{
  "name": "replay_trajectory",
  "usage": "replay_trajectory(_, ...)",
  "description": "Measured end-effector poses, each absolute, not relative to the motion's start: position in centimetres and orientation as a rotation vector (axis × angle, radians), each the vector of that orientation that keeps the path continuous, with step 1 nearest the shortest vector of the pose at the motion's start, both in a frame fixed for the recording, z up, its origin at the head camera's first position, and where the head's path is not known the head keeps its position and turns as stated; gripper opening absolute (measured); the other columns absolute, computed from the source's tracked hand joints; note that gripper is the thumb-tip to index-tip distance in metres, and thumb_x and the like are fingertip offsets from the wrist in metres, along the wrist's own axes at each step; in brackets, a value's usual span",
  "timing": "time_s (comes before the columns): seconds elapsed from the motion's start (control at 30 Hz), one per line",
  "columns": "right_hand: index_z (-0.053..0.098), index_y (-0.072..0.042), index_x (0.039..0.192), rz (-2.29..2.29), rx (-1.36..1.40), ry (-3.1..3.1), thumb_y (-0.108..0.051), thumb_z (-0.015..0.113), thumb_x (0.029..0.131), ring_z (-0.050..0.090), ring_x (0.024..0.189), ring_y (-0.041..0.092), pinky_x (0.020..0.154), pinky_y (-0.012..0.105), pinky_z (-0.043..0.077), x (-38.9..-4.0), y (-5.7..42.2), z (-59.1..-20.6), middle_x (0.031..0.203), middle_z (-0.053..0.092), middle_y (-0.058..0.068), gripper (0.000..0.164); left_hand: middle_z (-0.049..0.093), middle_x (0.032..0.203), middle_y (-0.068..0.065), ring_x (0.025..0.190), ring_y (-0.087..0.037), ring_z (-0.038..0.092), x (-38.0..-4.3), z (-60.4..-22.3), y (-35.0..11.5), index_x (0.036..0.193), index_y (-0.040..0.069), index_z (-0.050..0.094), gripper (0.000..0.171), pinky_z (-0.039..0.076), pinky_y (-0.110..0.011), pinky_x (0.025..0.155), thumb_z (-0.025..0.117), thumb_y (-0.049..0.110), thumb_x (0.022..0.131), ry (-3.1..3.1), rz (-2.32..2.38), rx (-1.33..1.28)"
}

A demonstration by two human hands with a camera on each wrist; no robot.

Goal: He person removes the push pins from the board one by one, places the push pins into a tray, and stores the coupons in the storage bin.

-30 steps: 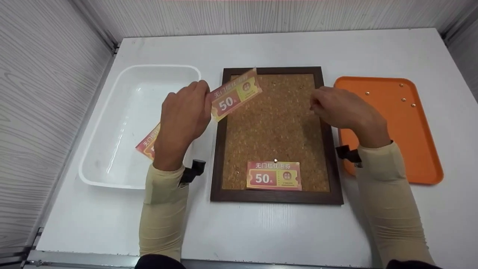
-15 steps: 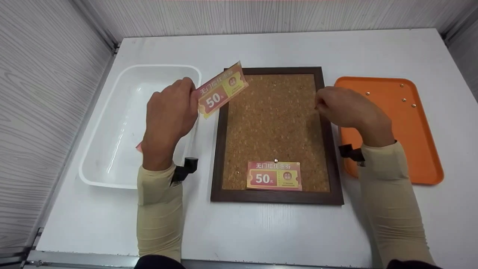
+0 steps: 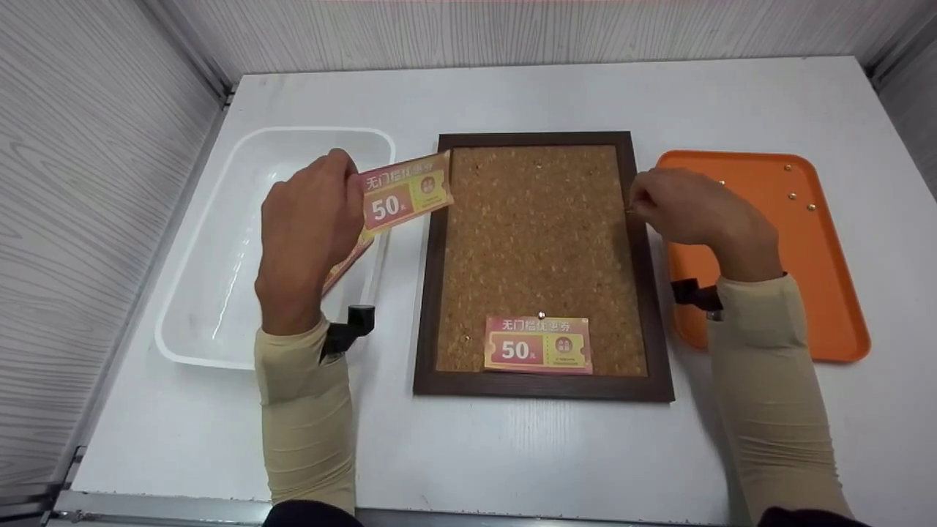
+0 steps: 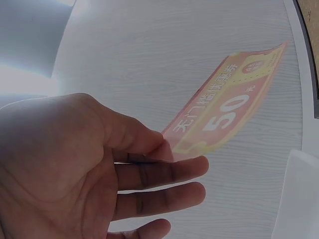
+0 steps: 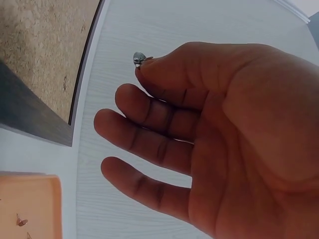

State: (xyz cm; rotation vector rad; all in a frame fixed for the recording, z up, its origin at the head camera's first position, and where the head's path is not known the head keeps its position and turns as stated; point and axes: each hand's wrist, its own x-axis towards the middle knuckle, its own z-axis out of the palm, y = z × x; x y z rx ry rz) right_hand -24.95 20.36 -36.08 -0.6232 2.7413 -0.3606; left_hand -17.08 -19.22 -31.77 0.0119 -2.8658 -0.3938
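My left hand (image 3: 304, 230) pinches a pink and yellow coupon (image 3: 406, 192) by its left end, between thumb and forefinger. The coupon's right end reaches over the frame of a corkboard (image 3: 538, 241). Partly hidden behind that hand, another coupon (image 3: 347, 266) shows at the white bin. My right hand (image 3: 692, 208) is above the board's right edge. In the right wrist view its thumb and forefinger pinch a silver thumbtack (image 5: 138, 59), while the other fingers are loosely bent. A third coupon (image 3: 536, 353) lies at the bottom of the corkboard, with a thumbtack (image 3: 541, 315) at its top edge.
A white plastic bin (image 3: 315, 129) stands left of the board. To the right lies an orange tray (image 3: 820, 293) with several thumbtacks (image 3: 792, 196) on it. More small tacks or marks dot the cork. Everything is on a white table (image 3: 468, 446) with panels behind and beside it.
My left hand has moved left with the coupon, from over the board to over the bin's right side. My right hand has shifted slightly right, toward the tray.
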Motion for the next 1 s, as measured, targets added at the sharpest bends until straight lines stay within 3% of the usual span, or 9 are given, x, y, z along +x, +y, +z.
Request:
replay_trajectory(0.23, 0.055, -0.004, 0.086, -0.351, -0.591, 2.721, -0.012, 0.034, 0.099, 0.039, 0.059, 0.018, 0.054, 0.031, 0.034, -25.6, 21.2, -36.4, 0.068, 0.043, 0.006, 0.026, 0.065, 0.091, -0.017, 0.079, -0.032, 0.059, -16.6, -31.1, -20.8, 0.106, 0.001, 0.058, 0.033, 0.046, -0.048, 0.068, 0.039, 0.028, 0.100, -2.892, -0.459, 0.132)
replay_trajectory(0.4, 0.057, -0.004, 0.081, -0.338, -0.555, 2.700, -0.009, 0.035, 0.096, 0.038, 0.059, 0.017, 0.054, 0.031, 0.033, -26.0, 21.9, -36.6, 0.065, 0.044, 0.004, 0.027, 0.064, 0.094, -0.017, 0.080, -0.033, 0.058, -16.3, -30.8, -21.9, 0.108, 0.003, 0.056, 0.033, 0.045, -0.049, 0.070, 0.037, 0.029, 0.100, -2.933, -0.470, 0.203)
replay_trajectory(0.6, 0.062, -0.002, 0.100, -0.337, -0.551, 2.670, -0.011, 0.033, 0.098, 0.047, 0.066, 0.019, 0.060, 0.033, 0.037, -26.4, 22.6, -36.9, 0.079, 0.060, 0.010, 0.031, 0.065, 0.097, -0.019, 0.082, -0.035, 0.057, -16.1, -30.6, -23.1, 0.109, 0.003, 0.055, 0.034, 0.045, -0.051, 0.072, 0.036, 0.030, 0.100, -2.944, -0.463, 0.269)
replay_trajectory(0.7, 0.063, -0.003, 0.100, -0.316, -0.534, 2.664, -0.012, 0.032, 0.097, 0.047, 0.065, 0.019, 0.059, 0.033, 0.037, -26.6, 22.8, -37.0, 0.079, 0.060, 0.010, 0.033, 0.064, 0.099, -0.020, 0.084, -0.035, 0.056, -16.2, -30.6, -23.6, 0.113, 0.003, 0.054, 0.037, 0.044, -0.051, 0.074, 0.035, 0.032, 0.101, -2.963, -0.473, 0.316)
replay_trajectory(1.0, 0.061, -0.001, 0.114, -0.300, -0.474, 2.661, -0.021, 0.038, 0.102, 0.053, 0.081, 0.025, 0.067, 0.037, 0.043, -27.0, 24.3, -37.6, 0.102, 0.063, 0.018, 0.033, 0.062, 0.105, -0.022, 0.087, -0.037, 0.054, -16.1, -31.0, -25.1, 0.121, 0.002, 0.051, 0.040, 0.043, -0.050, 0.074, 0.033, 0.032, 0.102, -3.026, -0.497, 0.387)
